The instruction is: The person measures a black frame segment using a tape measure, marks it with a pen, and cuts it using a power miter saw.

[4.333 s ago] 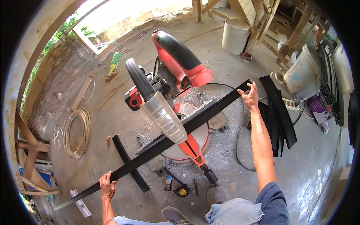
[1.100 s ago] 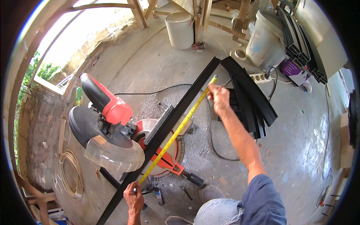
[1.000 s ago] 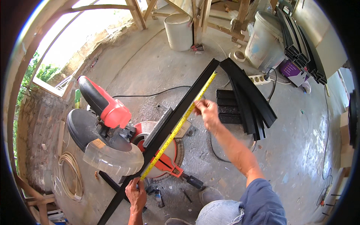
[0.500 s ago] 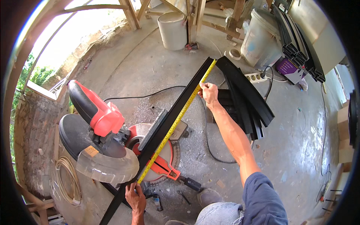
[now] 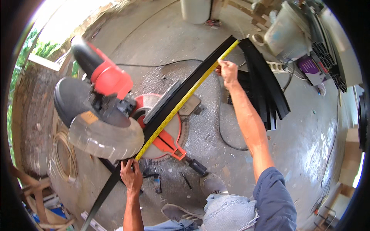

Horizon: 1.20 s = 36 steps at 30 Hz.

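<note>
A long black channel-shaped strip (image 5: 189, 86) lies slantwise across a red and black mitre saw (image 5: 113, 79), against its grey fence (image 5: 163, 101). Along the strip's near side runs a yellow measuring tape blade (image 5: 173, 115). My right hand (image 5: 229, 72) pinches the blade close to its far end. At the blade's near end my left hand (image 5: 132, 176) is closed, fingertips on tape and strip beside the saw's clear blade guard (image 5: 104, 136). What lies under the left fingers is partly hidden. The saw head is raised above the round base.
More black strips (image 5: 266, 82) are piled to the right, near a white power strip (image 5: 276, 67). A black cable (image 5: 220, 131) curves over the dusty floor. Coiled hose (image 5: 63, 154) lies left, buckets (image 5: 287, 30) stand far right. My shoe (image 5: 213, 183) is near the saw's handle (image 5: 197, 165).
The whole view has shifted, so the floor things sit higher and my shoes show more. Both hands keep their hold at about the same places along the tape.
</note>
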Each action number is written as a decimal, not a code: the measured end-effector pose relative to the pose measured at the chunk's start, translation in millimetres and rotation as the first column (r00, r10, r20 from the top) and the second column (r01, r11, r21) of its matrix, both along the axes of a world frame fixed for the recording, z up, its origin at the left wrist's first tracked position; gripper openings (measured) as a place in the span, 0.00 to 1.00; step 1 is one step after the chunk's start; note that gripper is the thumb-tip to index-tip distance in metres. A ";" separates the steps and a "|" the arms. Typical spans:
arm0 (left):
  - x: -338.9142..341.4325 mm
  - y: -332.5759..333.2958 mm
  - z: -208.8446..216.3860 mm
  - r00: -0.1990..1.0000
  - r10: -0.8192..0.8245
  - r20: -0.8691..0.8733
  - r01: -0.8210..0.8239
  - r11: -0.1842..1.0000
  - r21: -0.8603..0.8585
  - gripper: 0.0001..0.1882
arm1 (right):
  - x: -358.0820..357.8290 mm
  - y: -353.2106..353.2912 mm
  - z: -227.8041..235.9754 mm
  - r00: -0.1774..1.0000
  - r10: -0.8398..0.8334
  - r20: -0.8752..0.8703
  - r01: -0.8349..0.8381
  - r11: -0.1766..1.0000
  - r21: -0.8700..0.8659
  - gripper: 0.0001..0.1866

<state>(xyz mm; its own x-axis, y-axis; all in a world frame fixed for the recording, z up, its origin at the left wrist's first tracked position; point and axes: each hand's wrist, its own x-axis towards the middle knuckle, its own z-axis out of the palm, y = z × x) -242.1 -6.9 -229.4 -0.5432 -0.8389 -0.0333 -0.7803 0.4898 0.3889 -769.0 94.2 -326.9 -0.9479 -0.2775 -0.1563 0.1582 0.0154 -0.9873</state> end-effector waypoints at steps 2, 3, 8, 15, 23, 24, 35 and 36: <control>0.4 -4.5 5.8 1.000 0.021 0.000 -0.021 0.999 0.029 0.10 | 2.3 3.4 4.5 0.999 0.035 0.012 -0.035 0.999 0.011 0.16; 0.5 -9.4 4.2 0.999 0.035 0.007 -0.035 0.999 0.036 0.11 | 2.0 2.8 6.8 0.999 0.050 0.016 -0.050 0.999 -0.007 0.17; 2.4 -19.6 7.1 0.994 0.093 0.065 -0.100 0.988 0.119 0.13 | 51.8 18.1 19.9 0.990 -0.004 -0.138 0.011 0.999 0.047 0.13; -1.1 -20.0 8.2 0.984 0.130 0.118 -0.147 0.978 0.149 0.14 | 323.3 109.6 66.4 0.113 0.955 -0.276 -0.682 0.276 0.677 0.13; -4.2 -19.9 10.7 0.991 0.099 0.087 -0.112 0.981 0.159 0.14 | 420.0 145.8 -7.9 0.069 0.997 0.017 -0.571 0.026 0.821 0.07; -5.9 -19.4 10.9 0.991 0.102 0.082 -0.113 0.981 0.155 0.14 | 422.8 145.9 -9.8 0.064 0.998 0.024 -0.566 0.017 0.824 0.13; 8.3 -26.4 -3.6 0.997 0.074 -0.016 -0.072 0.991 0.113 0.13 | 281.9 90.1 95.5 0.242 0.963 0.119 -0.963 0.253 -0.089 0.08; 9.9 -27.9 -6.5 0.997 0.068 -0.035 -0.063 0.991 0.119 0.13 | 259.7 80.7 94.2 0.347 0.936 0.052 -0.933 0.350 -0.085 0.07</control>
